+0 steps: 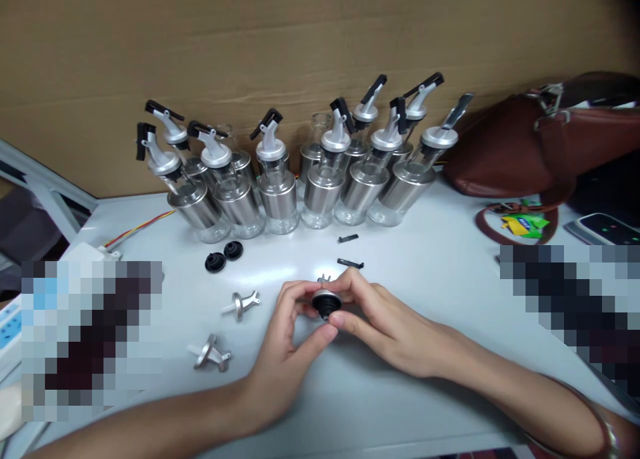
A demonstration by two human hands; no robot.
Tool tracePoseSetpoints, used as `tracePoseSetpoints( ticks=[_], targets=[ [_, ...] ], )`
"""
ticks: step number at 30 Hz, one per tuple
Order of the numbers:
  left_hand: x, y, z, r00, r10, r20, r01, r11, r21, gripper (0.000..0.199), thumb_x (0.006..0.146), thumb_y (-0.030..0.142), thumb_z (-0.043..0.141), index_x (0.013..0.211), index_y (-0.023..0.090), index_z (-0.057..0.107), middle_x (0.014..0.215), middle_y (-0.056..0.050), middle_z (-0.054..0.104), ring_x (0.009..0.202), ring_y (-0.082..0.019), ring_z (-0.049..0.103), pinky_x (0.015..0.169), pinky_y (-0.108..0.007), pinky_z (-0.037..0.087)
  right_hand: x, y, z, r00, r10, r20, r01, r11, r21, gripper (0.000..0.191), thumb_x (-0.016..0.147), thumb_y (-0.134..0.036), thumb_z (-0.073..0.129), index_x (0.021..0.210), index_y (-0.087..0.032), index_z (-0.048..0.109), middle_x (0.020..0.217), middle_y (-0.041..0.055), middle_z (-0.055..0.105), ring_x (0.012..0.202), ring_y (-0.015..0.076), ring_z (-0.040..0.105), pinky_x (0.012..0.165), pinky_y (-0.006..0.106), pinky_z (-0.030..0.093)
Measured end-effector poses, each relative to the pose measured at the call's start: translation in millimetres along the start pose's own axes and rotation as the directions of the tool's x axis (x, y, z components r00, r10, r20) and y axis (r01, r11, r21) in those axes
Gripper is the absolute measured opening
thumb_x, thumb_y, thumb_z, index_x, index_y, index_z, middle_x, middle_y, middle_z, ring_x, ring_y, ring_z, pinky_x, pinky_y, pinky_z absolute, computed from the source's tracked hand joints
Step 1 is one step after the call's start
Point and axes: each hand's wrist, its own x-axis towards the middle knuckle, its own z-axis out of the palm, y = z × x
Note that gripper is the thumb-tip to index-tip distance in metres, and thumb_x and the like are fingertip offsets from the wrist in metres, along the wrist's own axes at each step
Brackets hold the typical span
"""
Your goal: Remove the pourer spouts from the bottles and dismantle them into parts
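Between my two hands, above the front middle of the table, is a silver pourer spout (327, 300) with a black ribbed stopper facing me. My left hand (295, 332) curls round its left side, thumb low by the stopper. From the right, my right hand (385, 322) pinches it with thumb and fingers. Two silver pourer spouts without stoppers, one upper (243, 306) and one lower (213, 354), lie left of my hands. Two black stoppers (224, 256) sit farther back. Beyond my hands lie two black levers, the nearer (351, 264) and the farther (349, 238).
Several glass-and-steel bottles (280, 196), most with lever pourers, stand in rows before a cardboard wall (280, 39). A brown leather bag (500, 146) and a green-yellow packet (525, 226) are at right. A white box with wires (90, 256) is at left. Blurred-out patches cover both sides.
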Motion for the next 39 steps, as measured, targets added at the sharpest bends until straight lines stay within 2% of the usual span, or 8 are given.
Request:
tracePoseSetpoints(
  ticks=[8, 12, 15, 18, 21, 27, 33, 39],
  targets=[
    [-1.6, 2.7, 2.1, 0.994, -0.105, -0.025, 0.102, 0.987, -0.121, 0.027, 0.083, 0.029, 0.066, 0.105, 0.025, 0.051, 0.107, -0.001, 0.056, 0.103, -0.018, 0.055, 0.092, -0.032, 0.044, 0.8, -1.4, -4.6, 1.0, -0.019, 0.019, 0.022, 0.982, -0.185, 0.024, 0.097, -0.041, 0.04, 0.101, -0.02, 0.051, 0.085, 0.0081, 0.069, 0.079, 0.0224, 0.065, 0.067, 0.03, 0.046],
    [-0.8, 1.6, 2.7, 0.995, -0.104, 0.009, 0.104, 0.979, -0.174, 0.026, 0.085, 0.028, 0.063, 0.105, 0.027, 0.046, 0.105, -0.001, 0.056, 0.103, -0.017, 0.054, 0.092, -0.032, 0.042, 2.0, 0.1, -7.1, 0.992, -0.126, 0.021, 0.127, 0.958, -0.256, 0.026, 0.098, -0.035, 0.035, 0.109, -0.019, 0.053, 0.092, 0.0086, 0.07, 0.077, 0.0208, 0.065, 0.068, 0.029, 0.045],
    [-0.1, -0.2, 3.1, 0.998, -0.058, 0.001, 0.058, 0.983, -0.174, 0.025, 0.085, 0.021, 0.062, 0.104, 0.028, 0.047, 0.106, 0.0, 0.052, 0.103, -0.015, 0.051, 0.091, -0.029, 0.04, 4.3, 3.1, -15.9, 0.979, -0.2, -0.041, 0.178, 0.933, -0.313, 0.025, 0.098, -0.03, 0.034, 0.11, -0.019, 0.053, 0.087, 0.0065, 0.069, 0.073, 0.0178, 0.064, 0.067, 0.027, 0.044],
    [0.4, -1.3, 3.4, 0.999, -0.045, -0.017, 0.043, 0.993, -0.111, 0.025, 0.083, 0.014, 0.061, 0.102, 0.027, 0.05, 0.105, 0.001, 0.048, 0.099, -0.014, 0.049, 0.09, -0.028, 0.039, 7.2, 10.3, -32.9, 0.972, -0.18, -0.152, 0.087, 0.874, -0.479, 0.015, 0.091, -0.025, 0.042, 0.099, -0.018, 0.053, 0.077, 0.0049, 0.064, 0.069, 0.0173, 0.059, 0.064, 0.028, 0.042],
    [1.1, -1.4, 3.1, 0.999, -0.028, -0.021, 0.027, 0.999, -0.042, 0.027, 0.081, 0.011, 0.06, 0.101, 0.027, 0.053, 0.104, -0.001, 0.048, 0.098, -0.016, 0.047, 0.088, -0.028, 0.038, 8.8, 22.0, -51.2, 0.98, -0.087, -0.177, -0.04, 0.792, -0.609, 0.009, 0.083, -0.027, 0.053, 0.087, -0.019, 0.053, 0.081, 0.006, 0.06, 0.074, 0.02, 0.056, 0.066, 0.03, 0.041],
    [2.7, -1.5, 0.0, 1.0, 0.013, 0.009, -0.014, 0.999, 0.047, 0.026, 0.083, 0.012, 0.057, 0.105, 0.026, 0.058, 0.112, -0.004, 0.052, 0.105, -0.02, 0.046, 0.087, -0.03, 0.038, 9.4, 38.2, -61.7, 0.991, 0.056, -0.124, -0.117, 0.812, -0.572, 0.007, 0.083, -0.026, 0.054, 0.082, -0.02, 0.058, 0.079, 0.0046, 0.061, 0.071, 0.0184, 0.056, 0.065, 0.03, 0.041],
    [0.0, -2.9, -1.4, 0.998, -0.051, 0.027, 0.048, 0.995, 0.083, 0.029, 0.087, 0.017, 0.056, 0.113, 0.029, 0.055, 0.117, -0.002, 0.054, 0.11, -0.02, 0.046, 0.096, -0.033, 0.034, 10.7, 29.2, -57.4, 0.994, 0.007, -0.107, -0.061, 0.861, -0.506, 0.01, 0.085, -0.022, 0.049, 0.08, -0.019, 0.057, 0.077, 0.0043, 0.061, 0.069, 0.0165, 0.056, 0.065, 0.029, 0.042],
    [-0.1, -2.0, -0.7, 0.999, -0.028, 0.039, 0.025, 0.997, 0.076, 0.027, 0.086, 0.015, 0.056, 0.11, 0.028, 0.056, 0.114, -0.003, 0.054, 0.111, -0.021, 0.046, 0.096, -0.033, 0.034, 10.5, 37.8, -57.7, 0.989, -0.019, -0.147, -0.069, 0.82, -0.568, 0.014, 0.086, -0.021, 0.048, 0.094, -0.017, 0.059, 0.087, 0.0074, 0.06, 0.08, 0.0205, 0.059, 0.071, 0.032, 0.045]
  ],
)
